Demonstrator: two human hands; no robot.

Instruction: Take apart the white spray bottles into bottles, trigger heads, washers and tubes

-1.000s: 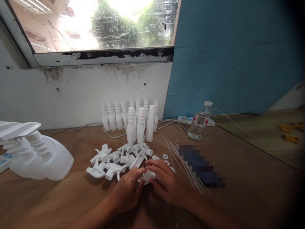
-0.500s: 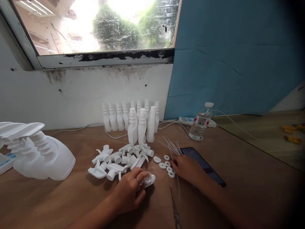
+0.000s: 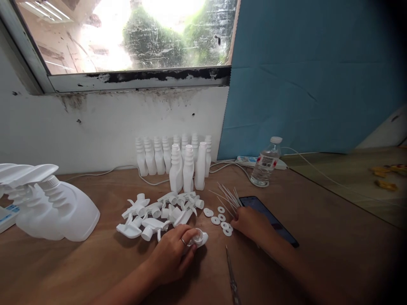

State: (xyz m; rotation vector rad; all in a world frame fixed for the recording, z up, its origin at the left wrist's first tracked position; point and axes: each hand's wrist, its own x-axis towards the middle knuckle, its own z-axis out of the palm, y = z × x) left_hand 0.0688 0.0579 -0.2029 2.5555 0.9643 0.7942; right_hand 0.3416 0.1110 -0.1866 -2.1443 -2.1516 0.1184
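Observation:
My left hand (image 3: 174,254) is wrapped round a white spray head (image 3: 199,238), its round opening facing up. Beside it lies a pile of white spray heads (image 3: 154,224). My right hand (image 3: 251,222) is closed at the near end of a bundle of thin white tubes (image 3: 229,197); its fingertips are partly hidden, so what they pinch cannot be made out. Several white ring washers (image 3: 215,220) lie between my hands. A thin pointed metal tool (image 3: 232,279) rests on the table (image 3: 203,288) nearer to me.
Small white bottles (image 3: 176,173) stand near the wall. Large white spray bottles (image 3: 73,212) are at the left. A dark phone (image 3: 270,220) lies partly under my right forearm. A water bottle (image 3: 265,165) and a white power strip (image 3: 280,164) with cables are at the back right.
The long tube that trailed toward me below my right hand is no longer visible there. My right hand has shifted slightly at the bundle. My left hand keeps its hold.

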